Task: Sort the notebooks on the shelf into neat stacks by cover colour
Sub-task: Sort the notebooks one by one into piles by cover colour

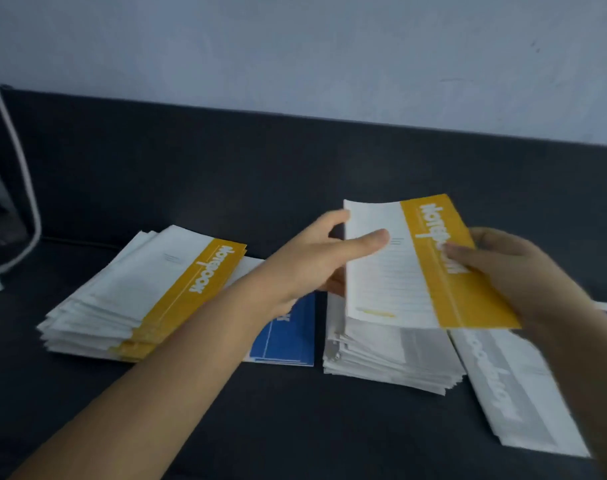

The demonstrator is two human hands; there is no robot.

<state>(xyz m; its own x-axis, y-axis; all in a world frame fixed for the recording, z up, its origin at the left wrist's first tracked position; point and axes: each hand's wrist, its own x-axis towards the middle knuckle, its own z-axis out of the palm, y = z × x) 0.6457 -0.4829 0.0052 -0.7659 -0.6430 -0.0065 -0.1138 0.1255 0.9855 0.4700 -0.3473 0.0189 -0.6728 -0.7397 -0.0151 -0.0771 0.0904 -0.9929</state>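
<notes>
Head view: left grip (316,258) and right grip (503,268) both pinch a yellow notebook (416,271) just above the unsorted pile (381,355), with a yellow stack (149,292) and blue notebook (288,337) left of it, grey notebook (509,393) right, so sorting seems roughly half done

On the shelf (295,188), the left stack (139,292), single notebook (284,337), middle stack (381,355) and nearer right stack (523,403) lie in a row, the raised notebook (416,265) over the middle stack.
</notes>
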